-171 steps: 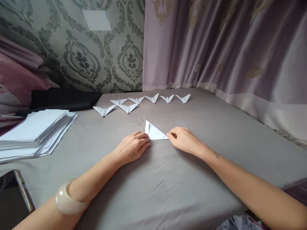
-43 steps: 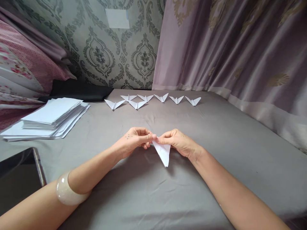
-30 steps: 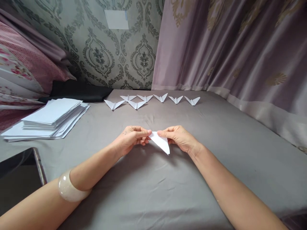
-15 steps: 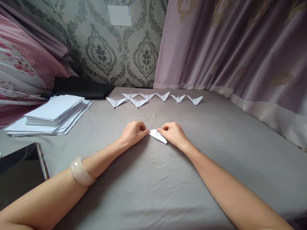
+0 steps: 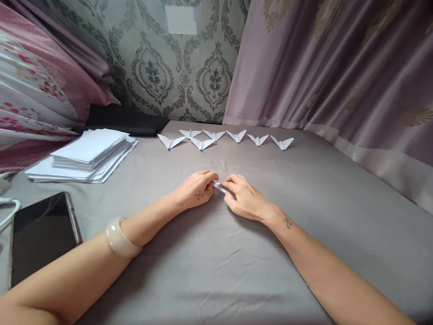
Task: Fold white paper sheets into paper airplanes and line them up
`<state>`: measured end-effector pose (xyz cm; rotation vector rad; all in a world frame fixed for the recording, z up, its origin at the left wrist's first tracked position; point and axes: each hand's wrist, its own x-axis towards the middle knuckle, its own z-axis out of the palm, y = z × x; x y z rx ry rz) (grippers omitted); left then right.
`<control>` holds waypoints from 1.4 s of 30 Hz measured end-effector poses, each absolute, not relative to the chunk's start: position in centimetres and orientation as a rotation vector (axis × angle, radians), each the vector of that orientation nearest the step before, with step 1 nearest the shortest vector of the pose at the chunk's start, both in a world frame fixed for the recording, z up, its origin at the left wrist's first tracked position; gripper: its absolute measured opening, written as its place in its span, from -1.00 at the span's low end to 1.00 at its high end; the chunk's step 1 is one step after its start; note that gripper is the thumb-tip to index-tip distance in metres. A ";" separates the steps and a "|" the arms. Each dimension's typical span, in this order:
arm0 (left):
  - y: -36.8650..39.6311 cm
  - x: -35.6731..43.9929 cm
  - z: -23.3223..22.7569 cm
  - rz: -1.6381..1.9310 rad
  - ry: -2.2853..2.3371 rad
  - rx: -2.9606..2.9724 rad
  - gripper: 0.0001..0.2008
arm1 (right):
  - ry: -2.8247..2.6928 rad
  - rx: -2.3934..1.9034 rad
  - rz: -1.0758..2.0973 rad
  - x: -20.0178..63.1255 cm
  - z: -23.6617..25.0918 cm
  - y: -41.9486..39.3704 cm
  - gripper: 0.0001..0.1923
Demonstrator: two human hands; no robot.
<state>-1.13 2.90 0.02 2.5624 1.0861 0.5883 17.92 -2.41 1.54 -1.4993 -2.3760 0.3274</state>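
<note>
Bed [image 5: 237,280]: covered by a grey sheet; everything else is laid on it.
Curtain [image 5: 338,67]: hung along the right side and the far right corner.
Wall [image 5: 162,67]: patterned paper, seen behind the far edge of the bed.
Paper stack [image 5: 88,153]: white sheets piled at the far left, well apart from the hands.
Phone [image 5: 40,234]: dark screen up, laid at the near left edge, beside the left forearm.
Bangle [image 5: 120,237]: pale, worn on the left wrist.
Folded shapes [image 5: 225,137]: six white winged pieces set in a row near the far edge, well beyond the hands.
Left hand [image 5: 196,189]: laid palm down on the sheet, fingertips pressed onto the left end of the small paper.
Right hand [image 5: 245,201]: laid palm down, fingers curled over the right part of the paper and pressed on it; whether it is pinched cannot be told.
Paper [image 5: 218,186]: a small white folded piece, flat on the sheet at the middle of the bed, mostly hidden; only a sliver is seen between the two sets of fingertips, touched by both.
</note>
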 end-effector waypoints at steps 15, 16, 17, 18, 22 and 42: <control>3.0 -1.4 0.1 0.625 1.098 2.500 -0.81 | -2.694 -1.469 -0.118 17.3 2.5 -0.6 -0.72; 3.0 -1.4 0.1 0.620 1.099 2.495 -0.81 | -2.713 -1.462 -0.131 17.3 2.6 -0.4 -0.72; 3.0 -1.4 0.0 0.615 1.101 2.491 -0.81 | -2.732 -1.451 -0.141 17.3 2.7 -0.2 -0.71; 3.1 -1.4 0.0 0.610 1.102 2.490 -0.80 | -2.751 -1.434 -0.148 17.3 2.8 0.0 -0.70; 3.1 -1.3 -0.1 0.593 1.129 2.519 -0.75 | -2.788 -1.377 -0.181 17.5 2.8 0.5 -0.66; 3.0 -1.8 0.2 0.504 1.104 2.506 -0.67 | -2.322 -1.725 0.718 17.1 3.6 3.8 -0.81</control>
